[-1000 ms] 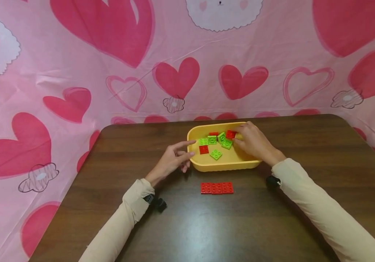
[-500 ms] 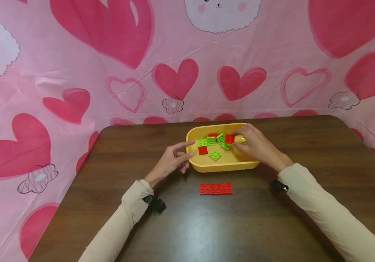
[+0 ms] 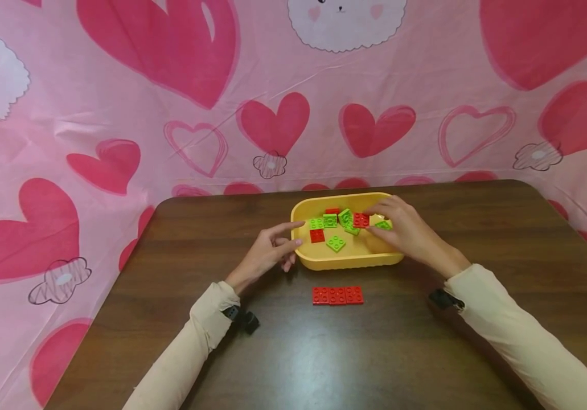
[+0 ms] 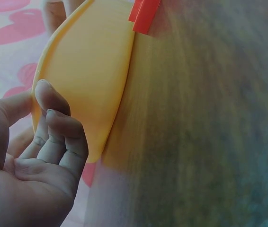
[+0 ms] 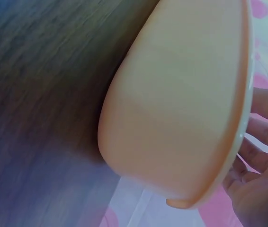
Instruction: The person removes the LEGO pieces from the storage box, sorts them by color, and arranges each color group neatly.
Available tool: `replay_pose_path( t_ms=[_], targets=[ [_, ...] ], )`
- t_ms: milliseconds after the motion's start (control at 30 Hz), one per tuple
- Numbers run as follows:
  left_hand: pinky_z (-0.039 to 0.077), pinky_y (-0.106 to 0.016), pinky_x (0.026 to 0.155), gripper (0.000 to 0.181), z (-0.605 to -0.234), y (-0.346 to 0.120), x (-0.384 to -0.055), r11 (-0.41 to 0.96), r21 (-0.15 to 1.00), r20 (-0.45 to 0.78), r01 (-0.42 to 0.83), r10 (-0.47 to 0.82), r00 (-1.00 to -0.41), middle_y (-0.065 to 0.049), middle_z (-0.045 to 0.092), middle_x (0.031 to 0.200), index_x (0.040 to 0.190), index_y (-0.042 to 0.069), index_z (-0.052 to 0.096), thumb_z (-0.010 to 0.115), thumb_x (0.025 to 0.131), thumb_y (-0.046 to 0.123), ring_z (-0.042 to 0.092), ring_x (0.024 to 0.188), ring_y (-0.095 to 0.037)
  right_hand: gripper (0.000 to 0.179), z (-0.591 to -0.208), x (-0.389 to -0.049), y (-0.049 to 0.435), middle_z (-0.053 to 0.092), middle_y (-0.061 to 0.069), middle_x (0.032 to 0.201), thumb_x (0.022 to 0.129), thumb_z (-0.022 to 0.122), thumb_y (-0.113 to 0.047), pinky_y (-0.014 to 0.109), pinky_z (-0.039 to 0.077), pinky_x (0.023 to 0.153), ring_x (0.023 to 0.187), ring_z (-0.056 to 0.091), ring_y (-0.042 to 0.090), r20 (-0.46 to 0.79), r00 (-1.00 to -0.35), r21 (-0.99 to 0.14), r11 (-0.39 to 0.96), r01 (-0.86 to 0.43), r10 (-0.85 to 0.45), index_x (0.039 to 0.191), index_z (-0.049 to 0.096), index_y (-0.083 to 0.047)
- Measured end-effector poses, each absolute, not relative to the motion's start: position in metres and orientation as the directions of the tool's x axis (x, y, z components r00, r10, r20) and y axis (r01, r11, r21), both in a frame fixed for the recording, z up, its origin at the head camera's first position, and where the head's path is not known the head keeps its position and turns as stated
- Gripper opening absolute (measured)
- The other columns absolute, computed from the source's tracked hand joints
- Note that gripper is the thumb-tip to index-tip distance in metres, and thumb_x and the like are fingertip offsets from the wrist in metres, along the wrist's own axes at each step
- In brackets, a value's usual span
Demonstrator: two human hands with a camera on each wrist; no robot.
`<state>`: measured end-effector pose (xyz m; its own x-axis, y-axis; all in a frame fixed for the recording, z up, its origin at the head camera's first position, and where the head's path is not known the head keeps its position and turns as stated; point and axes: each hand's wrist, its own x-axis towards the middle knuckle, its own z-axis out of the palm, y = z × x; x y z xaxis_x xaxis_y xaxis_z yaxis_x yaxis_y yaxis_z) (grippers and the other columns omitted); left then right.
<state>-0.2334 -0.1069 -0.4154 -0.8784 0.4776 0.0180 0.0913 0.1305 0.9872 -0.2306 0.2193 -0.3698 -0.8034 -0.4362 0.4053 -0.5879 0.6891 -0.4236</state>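
A yellow plastic basket [image 3: 347, 264] holds several red and lime-green building bricks. My left hand [image 3: 270, 250] grips its left end, with index finger and thumb at the rim; in the left wrist view the other fingers curl against the outside of the basket wall [image 4: 89, 71]. My right hand [image 3: 408, 230] reaches over the right end and pinches a red brick [image 3: 361, 220] between thumb and index finger, studs facing up. Beneath that hand a green brick [image 3: 384, 225] shows. The right wrist view hides the brick behind the basket wall [image 5: 172, 104].
Three red bricks [image 3: 337, 295] lie side by side in a row on the dark wooden table [image 3: 293, 364], in front of the basket. A pink cloth with hearts [image 3: 278, 122] hangs behind the table.
My right hand has drawn back slightly toward me and right, bringing the red brick nearer and uncovering a green brick. The left hand has stayed at the basket's rim.
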Motion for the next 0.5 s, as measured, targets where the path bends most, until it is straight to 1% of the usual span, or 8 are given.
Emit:
replay_pose_path(
  t_ms=[133,233,367,500],
  targets=[
    [0.05,-0.028,0.052,0.052,-0.416,-0.107,-0.234,0.132,0.987,0.02,0.095,0.481,-0.877,-0.014,0.062,0.069,0.146,0.012,0.05,0.067,0.097,0.022,0.056,0.052,-0.02,0.032,-0.367,-0.225,0.221,0.07,0.015,0.11,0.084,0.081,-0.01,0.056,0.045,0.098,0.105,0.058,0.032,0.409,-0.805,-0.42,0.694,-0.585,-0.431,0.112,0.072,0.0],
    [0.05,-0.027,0.052,0.052,-0.416,-0.107,-0.234,0.134,0.987,0.017,0.093,0.481,-0.876,-0.014,0.062,0.069,0.146,0.012,0.05,0.066,0.097,0.022,0.056,0.052,-0.02,0.033,-0.366,-0.22,0.223,0.069,0.015,0.111,0.083,0.081,-0.011,0.056,0.046,0.097,0.105,0.057,0.031,0.398,-0.811,-0.422,0.7,-0.576,-0.428,0.113,0.071,0.0],
    [0.05,-0.027,0.052,0.052,-0.417,-0.107,-0.234,0.136,0.986,0.016,0.092,0.481,-0.877,-0.014,0.062,0.069,0.146,0.013,0.05,0.066,0.097,0.022,0.056,0.053,-0.02,0.035,-0.367,-0.214,0.225,0.069,0.015,0.112,0.083,0.081,-0.01,0.053,0.051,0.091,0.105,0.055,0.029,0.401,-0.807,-0.414,0.7,-0.582,-0.434,0.114,0.071,0.0],
    [0.051,-0.027,0.052,0.052,-0.417,-0.108,-0.234,0.137,0.986,0.016,0.094,0.485,-0.875,-0.014,0.062,0.069,0.146,0.013,0.05,0.067,0.097,0.022,0.056,0.053,-0.02,0.035,-0.367,-0.208,0.226,0.069,0.016,0.111,0.081,0.082,-0.009,0.054,0.05,0.092,0.105,0.056,0.03,0.431,-0.788,-0.397,0.692,-0.603,-0.439,0.112,0.072,0.001]
  ],
)
